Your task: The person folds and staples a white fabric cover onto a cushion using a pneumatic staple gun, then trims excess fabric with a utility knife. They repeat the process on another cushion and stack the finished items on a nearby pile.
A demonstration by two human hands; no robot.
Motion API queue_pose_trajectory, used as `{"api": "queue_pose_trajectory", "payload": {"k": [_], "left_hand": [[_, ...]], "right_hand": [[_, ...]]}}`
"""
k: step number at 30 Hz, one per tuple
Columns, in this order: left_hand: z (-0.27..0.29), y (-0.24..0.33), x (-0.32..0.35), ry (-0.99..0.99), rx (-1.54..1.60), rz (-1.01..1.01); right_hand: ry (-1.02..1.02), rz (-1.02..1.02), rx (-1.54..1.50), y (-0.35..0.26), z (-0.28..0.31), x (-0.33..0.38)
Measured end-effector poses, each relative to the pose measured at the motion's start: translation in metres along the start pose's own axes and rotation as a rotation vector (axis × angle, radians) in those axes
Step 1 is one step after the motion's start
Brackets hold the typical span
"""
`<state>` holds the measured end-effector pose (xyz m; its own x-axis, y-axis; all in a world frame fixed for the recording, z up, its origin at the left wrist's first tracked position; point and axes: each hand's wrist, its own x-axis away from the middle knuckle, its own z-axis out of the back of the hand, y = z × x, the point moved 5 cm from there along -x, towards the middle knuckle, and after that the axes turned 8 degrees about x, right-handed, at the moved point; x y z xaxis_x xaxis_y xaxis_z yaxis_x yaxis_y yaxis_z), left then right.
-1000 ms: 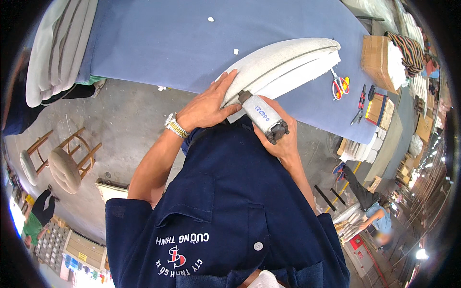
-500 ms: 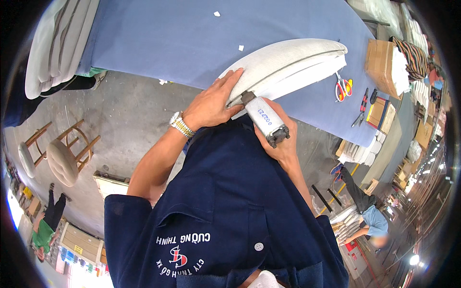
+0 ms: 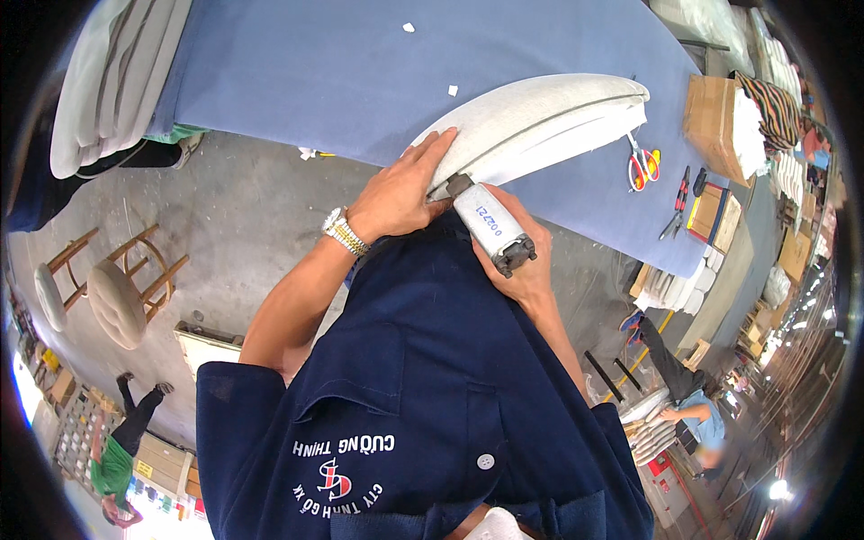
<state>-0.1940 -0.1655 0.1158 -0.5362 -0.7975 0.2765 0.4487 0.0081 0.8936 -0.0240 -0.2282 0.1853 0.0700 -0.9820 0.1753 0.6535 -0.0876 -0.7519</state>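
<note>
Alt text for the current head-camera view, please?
A person's right hand grips a boxy grey tool at one end of a curved, pale fabric cushion. The left hand rests on the cushion, which extends over a blue table.

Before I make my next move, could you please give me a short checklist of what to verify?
1. Left hand resting on the pale cushion: ok.
2. Right hand wrapped around the silver handheld tool: ok.
3. Left thumb well away from the tool's dark nose: not ok, it lies close beside it.
4. Nose touching the cushion: cannot tell from this angle.
5. Right index finger's position on the tool: cannot tell, hidden.
6. Scissors away from both hands: ok, lying on the blue table beyond the cushion's far end.
</note>
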Motion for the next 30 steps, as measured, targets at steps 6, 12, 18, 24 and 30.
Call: {"api": "queue_pose_trajectory", "payload": {"k": [6, 12, 18, 24, 30], "left_hand": [[-0.006, 0.004, 0.002, 0.022, -0.023, -0.007], [-0.015, 0.006, 0.005, 0.028, -0.075, 0.083], [-0.011, 0.005, 0.005, 0.084, -0.014, 0.005], [-0.029, 0.013, 0.008, 0.102, -0.129, 0.051], [-0.055, 0.028, 0.017, 0.174, -0.219, 0.113]], "right_hand": [[-0.029, 0.03, -0.001, -0.003, 0.001, 0.005], [-0.129, 0.018, 0.038, 0.004, -0.005, 0.006], [-0.178, 0.091, -0.066, 0.014, 0.005, 0.001], [-0.373, 0.237, 0.016, 0.039, 0.046, 0.013], [-0.376, -0.065, 0.208, 0.152, 0.111, 0.029]]}}
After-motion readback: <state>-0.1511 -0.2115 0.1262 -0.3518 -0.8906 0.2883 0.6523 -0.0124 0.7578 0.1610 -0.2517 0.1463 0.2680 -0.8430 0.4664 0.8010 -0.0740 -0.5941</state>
